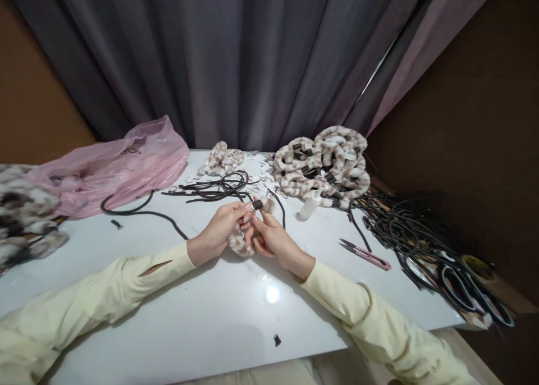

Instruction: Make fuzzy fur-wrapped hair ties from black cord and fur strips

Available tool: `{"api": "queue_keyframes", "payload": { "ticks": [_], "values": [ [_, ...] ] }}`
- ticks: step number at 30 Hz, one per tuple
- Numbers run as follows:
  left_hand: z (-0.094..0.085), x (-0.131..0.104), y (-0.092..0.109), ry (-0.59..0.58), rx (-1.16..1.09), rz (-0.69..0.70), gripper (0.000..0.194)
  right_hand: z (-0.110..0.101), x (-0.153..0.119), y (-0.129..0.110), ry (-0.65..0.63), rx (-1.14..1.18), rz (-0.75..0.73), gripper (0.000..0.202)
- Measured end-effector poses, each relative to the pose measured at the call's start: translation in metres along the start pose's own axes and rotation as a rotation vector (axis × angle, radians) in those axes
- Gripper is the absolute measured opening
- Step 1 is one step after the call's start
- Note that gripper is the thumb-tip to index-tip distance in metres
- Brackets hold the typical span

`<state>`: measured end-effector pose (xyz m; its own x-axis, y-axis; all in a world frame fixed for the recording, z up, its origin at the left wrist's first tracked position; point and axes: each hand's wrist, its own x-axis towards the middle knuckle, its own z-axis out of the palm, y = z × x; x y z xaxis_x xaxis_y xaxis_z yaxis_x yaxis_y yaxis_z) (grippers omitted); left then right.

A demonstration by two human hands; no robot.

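Both hands meet over the middle of the white table around a fluffy cream-and-brown fur ring (238, 243). My left hand (223, 225) is closed, its fingertips pinching the ring beside a short dark coiled piece (257, 204). From the other side my right hand (273, 236) grips the same ring, with thumb and forefinger at the dark piece. Fingers hide much of the ring. Just behind them lies a loose bundle of black cords (223, 187). A small white bottle (310, 205) stands to the right of my right hand.
Finished-looking fur rings (322, 163) are heaped at the back right. Pink thread snips (365, 254) lie before a tangle of black cords (404, 225) and scissors (457, 287). A pink plastic bag (122, 166) and more fur pieces (27, 211) occupy the left. Grey curtains (252, 65) hang behind.
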<state>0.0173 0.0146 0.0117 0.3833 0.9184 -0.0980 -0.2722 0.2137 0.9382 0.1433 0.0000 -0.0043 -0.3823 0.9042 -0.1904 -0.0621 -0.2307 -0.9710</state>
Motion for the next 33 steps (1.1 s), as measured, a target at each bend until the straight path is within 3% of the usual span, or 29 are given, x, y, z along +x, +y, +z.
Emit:
{"api": "queue_keyframes", "payload": {
  "ticks": [7,11,14,22,27,30,33],
  "values": [
    [0.002,-0.002,-0.002,-0.052,0.032,-0.015,0.034,0.004,0.011,0.01,0.239,-0.339,-0.137,0.015],
    [0.005,-0.005,0.004,0.033,0.163,0.092,0.036,0.003,0.013,0.011,0.344,-0.426,-0.187,0.014],
    [0.006,-0.007,0.012,0.034,0.256,0.148,0.037,-0.001,0.013,0.011,0.369,-0.49,-0.228,0.015],
    [0.004,-0.011,0.021,0.023,0.404,0.228,0.029,-0.005,0.006,0.007,0.321,-0.609,-0.276,0.016],
    [-0.005,-0.012,0.024,0.055,0.811,0.51,0.016,0.001,-0.017,-0.011,0.216,-0.652,-0.283,0.025],
    [-0.012,-0.008,0.024,-0.009,0.998,0.673,0.013,0.001,-0.029,-0.022,0.154,-0.741,-0.294,0.026],
    [-0.017,-0.003,0.021,-0.083,1.153,0.754,0.016,-0.001,-0.034,-0.027,0.101,-0.87,-0.311,0.025]
  ]
}}
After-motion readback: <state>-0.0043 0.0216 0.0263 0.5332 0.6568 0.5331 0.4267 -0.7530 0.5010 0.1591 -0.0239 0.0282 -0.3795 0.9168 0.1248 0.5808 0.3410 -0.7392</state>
